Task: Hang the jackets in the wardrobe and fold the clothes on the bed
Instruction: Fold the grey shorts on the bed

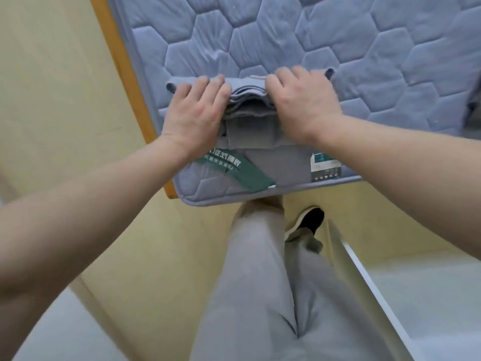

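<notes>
On the bed's quilted blue mattress (364, 48), near its corner, a grey garment (250, 126) lies nearly folded, left hand (197, 110) pressing it with straightish fingers, right hand (304, 100) with fingers curled over its far edge (jackets and wardrobe are out of view).

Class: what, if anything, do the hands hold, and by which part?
A folded grey garment on the mattress: left hand on its left end, right hand on its right end. Gripping or pressing cannot be told.
</notes>
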Demonstrator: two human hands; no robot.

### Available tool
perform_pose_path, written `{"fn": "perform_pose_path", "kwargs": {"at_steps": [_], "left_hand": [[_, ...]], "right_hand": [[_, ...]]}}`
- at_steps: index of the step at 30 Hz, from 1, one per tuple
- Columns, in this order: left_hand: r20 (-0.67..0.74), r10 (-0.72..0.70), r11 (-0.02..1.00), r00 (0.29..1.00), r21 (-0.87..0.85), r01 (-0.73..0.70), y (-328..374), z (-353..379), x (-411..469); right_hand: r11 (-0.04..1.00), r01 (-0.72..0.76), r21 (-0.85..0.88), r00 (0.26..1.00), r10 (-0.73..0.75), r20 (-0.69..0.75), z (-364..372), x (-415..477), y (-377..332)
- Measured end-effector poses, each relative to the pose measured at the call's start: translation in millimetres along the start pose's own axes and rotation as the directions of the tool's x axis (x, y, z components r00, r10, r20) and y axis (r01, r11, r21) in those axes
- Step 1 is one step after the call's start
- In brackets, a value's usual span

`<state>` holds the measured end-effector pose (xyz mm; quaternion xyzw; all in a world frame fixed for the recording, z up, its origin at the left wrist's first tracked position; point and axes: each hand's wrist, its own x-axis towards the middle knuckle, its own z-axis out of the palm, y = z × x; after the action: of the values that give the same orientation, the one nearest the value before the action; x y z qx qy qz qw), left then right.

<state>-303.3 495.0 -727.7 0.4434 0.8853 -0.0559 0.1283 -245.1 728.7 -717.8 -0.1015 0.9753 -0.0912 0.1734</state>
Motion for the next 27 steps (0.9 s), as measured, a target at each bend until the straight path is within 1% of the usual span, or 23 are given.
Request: {"fn": "perform_pose_path", "kwargs": {"at_steps": [2,5,7,9,14,18,20,24,27], "left_hand": [[0.067,-0.016,0.999,0.998,-0.04,0.019,17,17,-27],[0.191,-0.026,0.998,0.981,-0.059,0.038,31,37,-45],[0.218,-0.032,0.998,0.975,-0.049,0.044,37,47,-45],[0.237,-0.062,0.998,0.969,-0.002,0.065,40,55,-37],[0.253,-0.171,0.984,0.952,0.096,0.151,40,58,-7],[0.321,-0.163,0.987,0.933,0.048,0.156,35,15,3],[0.34,-0.147,0.988,0.929,0.003,0.155,37,-21,5],[0.4,-0.043,0.989,0.915,-0.115,0.097,63,-107,0],[0.383,0.068,0.984,0.921,-0.176,0.001,82,-165,0]], "right_hand": [[0.999,-0.039,0.0,0.998,0.039,0.041,21,-20,-8],[0.996,-0.067,-0.056,0.978,0.077,0.196,46,-41,-21],[0.991,-0.091,-0.095,0.963,0.111,0.246,59,-45,-27],[0.986,-0.125,-0.113,0.953,0.151,0.263,67,-41,-32],[0.976,-0.198,-0.093,0.929,0.217,0.299,64,-21,-28],[0.982,-0.189,0.001,0.952,0.182,0.244,19,-24,-20],[0.98,-0.194,0.051,0.951,0.175,0.255,-16,-36,-19],[0.961,-0.261,0.086,0.917,0.22,0.333,-95,-88,-21],[0.942,-0.329,0.065,0.897,0.29,0.332,-146,-136,-21]]}}
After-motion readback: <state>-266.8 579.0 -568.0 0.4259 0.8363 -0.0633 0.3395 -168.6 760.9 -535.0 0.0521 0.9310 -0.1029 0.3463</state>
